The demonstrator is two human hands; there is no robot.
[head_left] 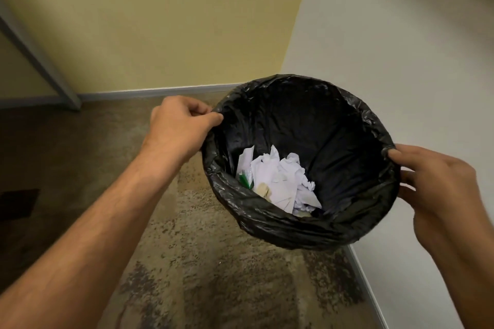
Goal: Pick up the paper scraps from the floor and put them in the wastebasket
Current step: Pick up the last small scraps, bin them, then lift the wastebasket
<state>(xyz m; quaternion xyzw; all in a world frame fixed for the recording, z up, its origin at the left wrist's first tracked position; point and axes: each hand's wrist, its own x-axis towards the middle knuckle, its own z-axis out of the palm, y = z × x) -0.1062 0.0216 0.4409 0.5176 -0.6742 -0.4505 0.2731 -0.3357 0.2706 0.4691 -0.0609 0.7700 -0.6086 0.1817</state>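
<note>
**Both hands on the wastebasket rim, scraps inside**

I have my left hand (181,125) at the far-left edge of the wastebasket (280,224). Its grip is clamped there, with the thumb and curled fingers pinching the rim and the black bin liner (307,128) folded over it. My right hand (438,184) takes the opposite edge. Its grip is also closed on the rim, with the thumb hooked over the top and the fingers wrapped round the outside. Both forearms reach in from the lower corners of the view.

The wastebasket sits in the corner where the yellow wall (160,21) meets the white wall (401,48), and its mouth tips towards me. I cannot tell whether its base rests on the floor, because the rim hides it.

The paper scraps (278,179) lie in a crumpled white heap at the bottom of the liner, towards the near-left side. A green-and-white wrapper (244,180) is tucked against their left edge.

Mottled brown carpet (213,275) covers the floor below and to the left of the basket. A pale skirting board (160,91) runs along the foot of the yellow wall. A grey metal leg (40,61) slants down to the carpet at far left.
</note>
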